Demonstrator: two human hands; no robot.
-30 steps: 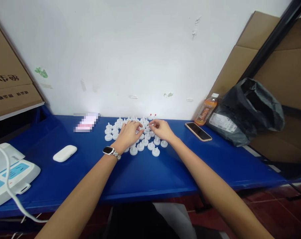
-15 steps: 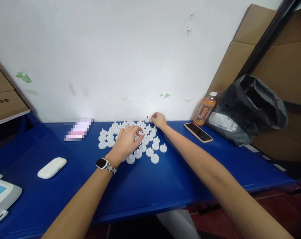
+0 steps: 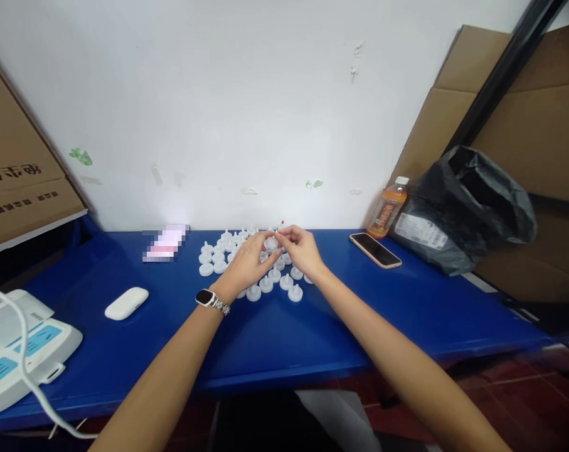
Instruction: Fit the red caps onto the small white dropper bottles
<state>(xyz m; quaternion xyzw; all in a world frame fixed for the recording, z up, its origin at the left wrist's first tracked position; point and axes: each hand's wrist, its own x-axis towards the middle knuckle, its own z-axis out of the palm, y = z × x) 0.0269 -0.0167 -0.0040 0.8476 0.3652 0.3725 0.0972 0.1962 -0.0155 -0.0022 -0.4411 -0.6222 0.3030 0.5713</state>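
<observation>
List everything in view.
stemmed pieces: many, white, mid-table
red-tipped piece: at least one, white, near wall
table: one, blue, beneath
wall: one, white, behind
bottle: one, orange, back right
bag: one, black, beside bottle
phone: one, black, before bottle
cardboard: several, brown, both sides
bar: one, black, right
case: one, white, left
power strip: one, white-blue, far left
cable: one, white, across it
blurred item: one, pink-white, back left
watch: one, white, left wrist
left hand: one, bare, centre
right hand: one, bare, centre

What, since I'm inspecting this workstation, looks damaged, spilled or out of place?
The white wall looks worn: scuffs at upper right and a green patch at left mar its otherwise plain surface. Nothing visible looks spilled around the white stemmed pieces.
</observation>
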